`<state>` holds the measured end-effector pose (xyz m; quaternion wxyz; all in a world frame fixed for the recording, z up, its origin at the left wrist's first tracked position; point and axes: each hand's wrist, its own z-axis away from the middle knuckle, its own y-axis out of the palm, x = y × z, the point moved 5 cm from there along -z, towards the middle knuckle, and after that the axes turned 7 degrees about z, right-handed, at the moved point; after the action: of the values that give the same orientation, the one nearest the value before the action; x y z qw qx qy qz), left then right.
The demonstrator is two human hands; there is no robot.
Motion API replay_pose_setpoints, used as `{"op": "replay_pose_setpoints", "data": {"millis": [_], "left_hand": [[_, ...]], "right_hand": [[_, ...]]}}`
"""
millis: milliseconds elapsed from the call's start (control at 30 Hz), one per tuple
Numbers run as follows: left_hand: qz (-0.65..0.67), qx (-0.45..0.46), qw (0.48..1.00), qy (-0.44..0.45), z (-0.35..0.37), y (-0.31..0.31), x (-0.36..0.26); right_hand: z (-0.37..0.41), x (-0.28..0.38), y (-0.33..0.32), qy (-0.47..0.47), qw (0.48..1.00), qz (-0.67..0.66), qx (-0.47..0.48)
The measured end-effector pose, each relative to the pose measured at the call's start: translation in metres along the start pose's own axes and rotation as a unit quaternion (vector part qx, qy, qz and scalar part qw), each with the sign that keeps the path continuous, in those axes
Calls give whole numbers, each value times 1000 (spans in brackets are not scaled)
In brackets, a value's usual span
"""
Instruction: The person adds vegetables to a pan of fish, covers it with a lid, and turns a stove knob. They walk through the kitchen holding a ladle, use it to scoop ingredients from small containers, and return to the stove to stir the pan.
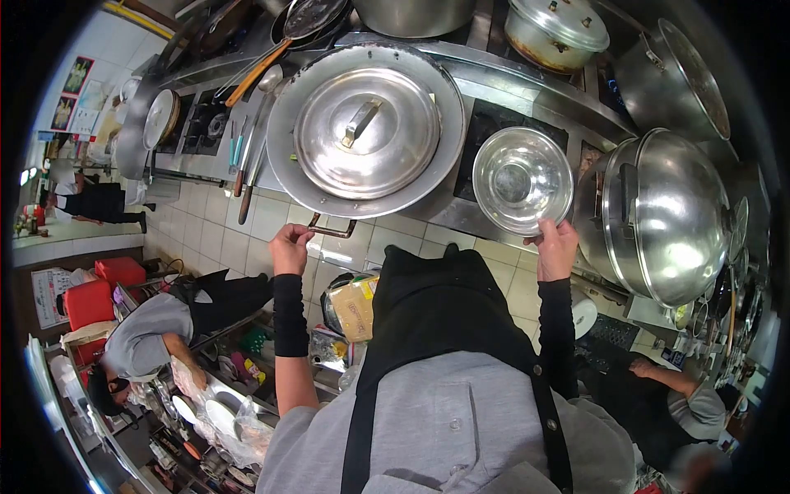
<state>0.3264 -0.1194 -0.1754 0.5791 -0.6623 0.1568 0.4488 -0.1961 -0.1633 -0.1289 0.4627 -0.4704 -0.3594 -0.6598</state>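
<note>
My right hand grips the near rim of a shiny metal bowl. The bowl is tilted, and its inside looks bare. My left hand is closed, its fingertips at the left end of the loop handle on a wide metal pan. A round metal lid with a strap handle rests inside the pan. A few green bits show at the lid's left edge. Under the bowl lies a dark burner grate.
Long-handled tools lie left of the pan. A large domed metal vessel stands right of the bowl, and a lidded pot behind it. A cardboard box is low behind me. Co-workers are at left and right.
</note>
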Motion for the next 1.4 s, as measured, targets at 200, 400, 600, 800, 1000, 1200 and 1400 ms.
{"op": "replay_pose_setpoints", "data": {"millis": [200,400,600,800,1000,1200,1400], "left_hand": [[-28,14,987,158,17,8,-11],[-113,40,944,306,16,-9,-59],[-217,154,884,385,14,20,-74],[-190,160,887,388,37,75,-83],[-139,61,927,344,68,162,-132],[-99,-17,936,337,69,196,-180],[-39,85,944,317,70,167,-173]], "right_hand": [[-4,0,-2,-3,1000,7,4],[-5,5,-7,-9,1000,-11,-4],[-6,4,-14,-18,1000,-10,-5],[-10,-1,-19,-11,1000,-20,-12],[-14,0,-26,-30,999,-29,-14],[2,8,-40,-34,998,-36,-28],[22,-7,-68,-44,997,-43,-43]]}}
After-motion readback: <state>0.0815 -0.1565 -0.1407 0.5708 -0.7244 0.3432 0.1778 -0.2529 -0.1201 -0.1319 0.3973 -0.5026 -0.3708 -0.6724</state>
